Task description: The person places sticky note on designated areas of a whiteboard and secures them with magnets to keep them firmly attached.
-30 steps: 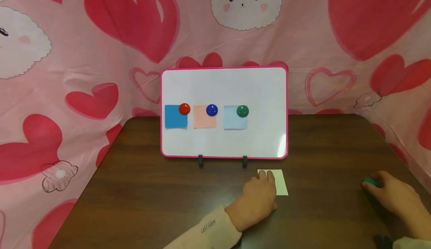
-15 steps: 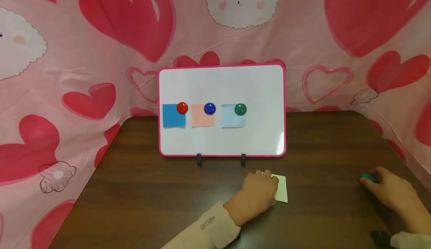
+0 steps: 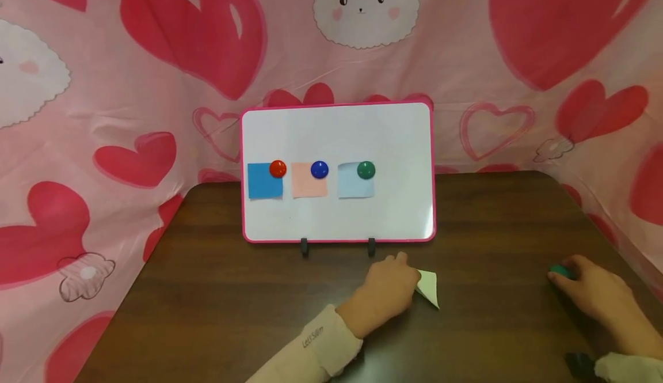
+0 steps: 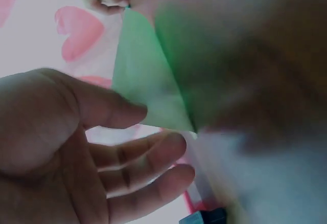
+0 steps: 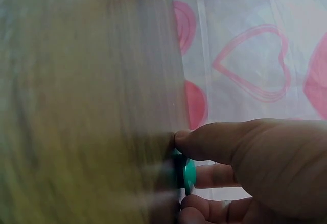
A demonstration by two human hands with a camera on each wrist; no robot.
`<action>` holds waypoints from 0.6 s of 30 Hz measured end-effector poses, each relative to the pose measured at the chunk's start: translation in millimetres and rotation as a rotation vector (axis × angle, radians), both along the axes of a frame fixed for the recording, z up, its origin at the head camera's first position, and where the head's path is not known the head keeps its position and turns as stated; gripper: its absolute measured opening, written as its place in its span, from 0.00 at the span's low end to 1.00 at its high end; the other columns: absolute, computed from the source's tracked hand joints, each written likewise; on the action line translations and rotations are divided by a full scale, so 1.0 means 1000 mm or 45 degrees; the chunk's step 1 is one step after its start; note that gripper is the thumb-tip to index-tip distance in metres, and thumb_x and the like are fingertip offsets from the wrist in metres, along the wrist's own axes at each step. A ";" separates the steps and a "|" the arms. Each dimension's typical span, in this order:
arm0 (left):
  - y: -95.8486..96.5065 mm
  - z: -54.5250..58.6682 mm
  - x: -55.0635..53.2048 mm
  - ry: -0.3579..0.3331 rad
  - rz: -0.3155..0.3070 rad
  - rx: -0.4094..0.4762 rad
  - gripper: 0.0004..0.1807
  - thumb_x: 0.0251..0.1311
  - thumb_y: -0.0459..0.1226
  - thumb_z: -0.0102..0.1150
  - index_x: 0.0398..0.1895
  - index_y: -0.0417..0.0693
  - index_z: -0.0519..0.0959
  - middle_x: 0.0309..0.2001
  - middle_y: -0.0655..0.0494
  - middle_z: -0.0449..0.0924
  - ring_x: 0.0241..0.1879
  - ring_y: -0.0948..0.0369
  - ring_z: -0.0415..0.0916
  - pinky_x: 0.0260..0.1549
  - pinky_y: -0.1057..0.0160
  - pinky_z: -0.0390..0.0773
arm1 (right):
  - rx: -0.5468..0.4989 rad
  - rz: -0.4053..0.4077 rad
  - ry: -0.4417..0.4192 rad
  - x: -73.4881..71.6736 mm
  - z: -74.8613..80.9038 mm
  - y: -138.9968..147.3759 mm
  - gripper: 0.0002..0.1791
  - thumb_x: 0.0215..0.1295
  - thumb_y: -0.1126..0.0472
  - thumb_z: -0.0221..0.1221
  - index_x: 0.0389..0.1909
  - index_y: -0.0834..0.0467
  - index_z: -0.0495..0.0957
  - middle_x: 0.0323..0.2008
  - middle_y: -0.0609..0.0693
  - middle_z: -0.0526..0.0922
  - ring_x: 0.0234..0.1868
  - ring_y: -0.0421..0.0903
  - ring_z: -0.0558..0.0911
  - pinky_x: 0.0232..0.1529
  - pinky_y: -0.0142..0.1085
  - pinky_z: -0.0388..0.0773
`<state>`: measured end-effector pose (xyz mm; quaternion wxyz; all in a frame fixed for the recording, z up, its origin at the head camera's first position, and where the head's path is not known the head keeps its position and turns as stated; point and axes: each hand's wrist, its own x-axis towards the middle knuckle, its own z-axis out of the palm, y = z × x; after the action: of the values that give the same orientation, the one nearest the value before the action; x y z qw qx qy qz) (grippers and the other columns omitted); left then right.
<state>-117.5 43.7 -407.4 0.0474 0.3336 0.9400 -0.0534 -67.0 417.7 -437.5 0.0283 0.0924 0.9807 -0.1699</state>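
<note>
A pale green paper note tilts up off the table, its far corner pointing to the lower right in the head view. My left hand pinches its left edge; in the left wrist view the thumb lies over the green note, and the finger behind it is hidden. At the right, my right hand holds a round green magnet between thumb and fingers. The right wrist view shows that magnet on edge, right at the table surface.
A pink-framed whiteboard stands at the back on two black feet. Red, blue and green magnets hold blue, peach and pale blue notes there. A dark object lies by the right sleeve.
The green note lay flat under my left fingers; now its left side is raised in their pinch. The right hand keeps its magnet. The head view has shifted a little.
</note>
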 end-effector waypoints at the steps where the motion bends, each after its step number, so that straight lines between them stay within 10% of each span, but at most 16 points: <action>1: -0.001 0.003 -0.001 0.003 0.023 0.006 0.06 0.61 0.42 0.68 0.39 0.67 0.87 0.35 0.59 0.75 0.33 0.60 0.75 0.23 0.62 0.77 | 0.001 0.000 0.008 0.000 0.000 0.000 0.28 0.74 0.48 0.55 0.51 0.73 0.66 0.47 0.79 0.74 0.46 0.83 0.72 0.39 0.69 0.68; 7: -0.008 0.017 -0.011 -0.007 0.047 0.212 0.07 0.64 0.38 0.60 0.36 0.63 0.86 0.29 0.66 0.83 0.30 0.64 0.81 0.20 0.61 0.78 | 0.001 -0.012 0.005 0.000 0.001 0.001 0.29 0.73 0.48 0.57 0.51 0.73 0.66 0.47 0.78 0.75 0.45 0.82 0.72 0.40 0.69 0.68; 12: -0.013 0.034 -0.018 -0.255 -0.131 0.650 0.20 0.67 0.31 0.51 0.55 0.54 0.86 0.47 0.66 0.85 0.34 0.69 0.75 0.32 0.73 0.73 | -0.001 -0.012 0.006 -0.002 0.001 0.000 0.29 0.73 0.48 0.57 0.50 0.73 0.66 0.46 0.77 0.76 0.45 0.81 0.73 0.40 0.68 0.68; 18: -0.015 0.055 -0.026 -0.418 -0.107 0.993 0.26 0.67 0.31 0.43 0.66 0.50 0.78 0.55 0.61 0.79 0.42 0.66 0.71 0.40 0.73 0.72 | -0.024 -0.014 -0.008 0.000 0.002 -0.002 0.29 0.74 0.48 0.56 0.52 0.73 0.66 0.47 0.79 0.74 0.46 0.81 0.72 0.40 0.69 0.68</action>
<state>-143.7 28.8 -352.6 0.0644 0.3688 0.8554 0.3579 -67.4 416.2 -435.9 0.0313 0.0980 0.9785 -0.1788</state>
